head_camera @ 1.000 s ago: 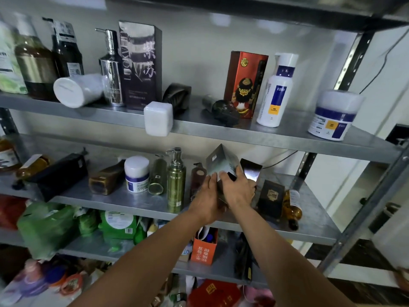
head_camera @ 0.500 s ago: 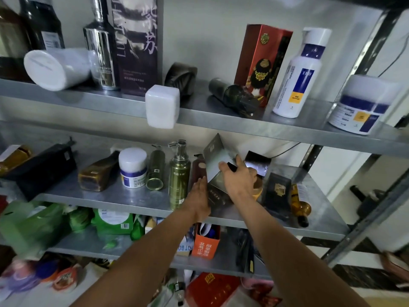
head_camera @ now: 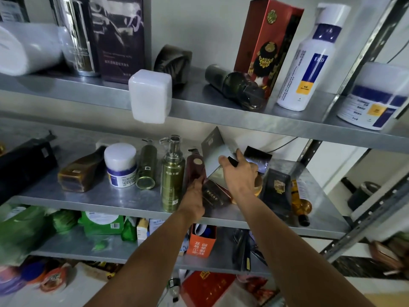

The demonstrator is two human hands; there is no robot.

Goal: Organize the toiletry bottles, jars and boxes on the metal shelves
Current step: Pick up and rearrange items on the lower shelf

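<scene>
On the middle metal shelf (head_camera: 124, 200) my right hand (head_camera: 240, 176) grips a tilted silver-grey box (head_camera: 213, 151), thumb on its face and fingers over its edge. Just below it lies a dark brown box (head_camera: 213, 194) with gold lettering; my left hand (head_camera: 193, 197) holds its left side, beside a maroon bottle (head_camera: 194, 167). An orange jar (head_camera: 257, 185) sits partly hidden behind my right hand. A gold pump bottle (head_camera: 171, 178) stands left of my hands.
A black box (head_camera: 276, 189) and a lying amber bottle (head_camera: 301, 202) are on the right. A white jar (head_camera: 120, 165) and lying bottles are on the left. The upper shelf (head_camera: 221, 111) carries a red box (head_camera: 265, 41), a white bottle (head_camera: 309, 63) and a white block (head_camera: 150, 96).
My left hand let go of the silver-grey box and dropped to the dark brown box. My right hand kept the silver box tilted up. The camera moved closer.
</scene>
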